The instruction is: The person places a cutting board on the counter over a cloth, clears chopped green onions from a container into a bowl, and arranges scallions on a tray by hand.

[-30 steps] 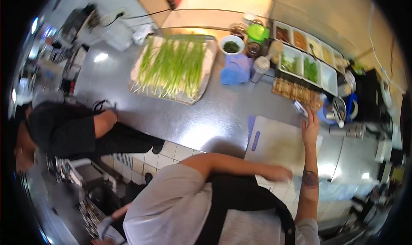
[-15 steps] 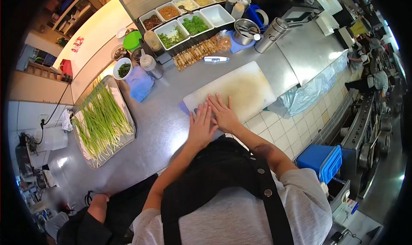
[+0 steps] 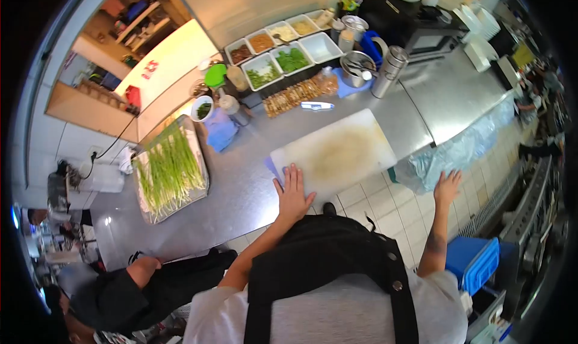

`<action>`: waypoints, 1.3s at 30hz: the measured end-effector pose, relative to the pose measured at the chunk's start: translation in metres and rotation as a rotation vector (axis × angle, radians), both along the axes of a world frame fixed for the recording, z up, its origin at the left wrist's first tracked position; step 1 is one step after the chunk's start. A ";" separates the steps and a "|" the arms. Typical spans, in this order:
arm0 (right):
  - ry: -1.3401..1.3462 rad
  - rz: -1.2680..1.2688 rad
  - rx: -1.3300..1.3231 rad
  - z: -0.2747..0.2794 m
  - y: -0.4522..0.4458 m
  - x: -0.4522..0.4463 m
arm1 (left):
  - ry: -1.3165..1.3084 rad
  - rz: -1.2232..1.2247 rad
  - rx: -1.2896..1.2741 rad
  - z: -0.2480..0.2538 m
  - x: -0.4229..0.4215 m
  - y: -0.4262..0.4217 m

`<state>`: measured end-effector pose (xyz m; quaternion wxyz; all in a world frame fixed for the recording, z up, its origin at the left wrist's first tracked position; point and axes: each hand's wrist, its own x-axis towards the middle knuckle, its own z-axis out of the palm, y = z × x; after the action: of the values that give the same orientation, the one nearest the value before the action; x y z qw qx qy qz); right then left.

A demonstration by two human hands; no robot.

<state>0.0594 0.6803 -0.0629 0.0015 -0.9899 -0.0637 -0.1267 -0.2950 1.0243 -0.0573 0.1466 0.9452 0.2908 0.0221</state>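
Note:
My left hand [image 3: 293,198] lies with spread fingers at the near left corner of a white cutting board [image 3: 343,151], which has a brownish stain in its middle. Nothing is in that hand. Out to the right, my right hand [image 3: 447,187] hangs in the air with its fingers apart and holds nothing. It appears just below crumpled clear plastic [image 3: 448,162] at the counter's edge. Beyond the board lies a small white and blue device [image 3: 317,105], beside a row of skewers [image 3: 292,97].
A tray of green stalks [image 3: 171,174] stands at the left. Behind are white tubs of ingredients [image 3: 291,60], bottles, a steel thermos [image 3: 390,72] and a metal pot [image 3: 357,69]. A co-worker in black [image 3: 114,296] is at the lower left; a blue bin [image 3: 472,263] stands lower right.
My right hand has left the board and moved out to the right. My left hand remains near the board's left corner, now apart from the other. The view has shifted slightly.

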 end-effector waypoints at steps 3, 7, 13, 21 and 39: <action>0.189 0.031 0.221 -0.036 -0.028 -0.018 | -0.081 -0.060 0.083 0.005 0.014 0.015; 0.389 -0.027 0.487 -0.039 -0.028 -0.093 | -0.482 -0.150 0.046 -0.006 0.053 0.097; 0.324 -0.234 0.418 -0.065 -0.039 -0.165 | -0.391 0.040 0.242 0.076 0.129 0.220; 0.631 -0.535 0.524 -0.105 -0.037 -0.318 | 0.037 -0.142 0.629 0.019 0.179 0.336; 1.814 -0.683 1.152 -0.063 -0.063 -0.486 | -0.696 -0.371 0.478 0.179 0.141 0.204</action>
<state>-0.4266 0.6176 -0.1261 0.4690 -0.5337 0.3030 0.6351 -0.1541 1.2280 0.1217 0.0150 0.9249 0.0367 0.3782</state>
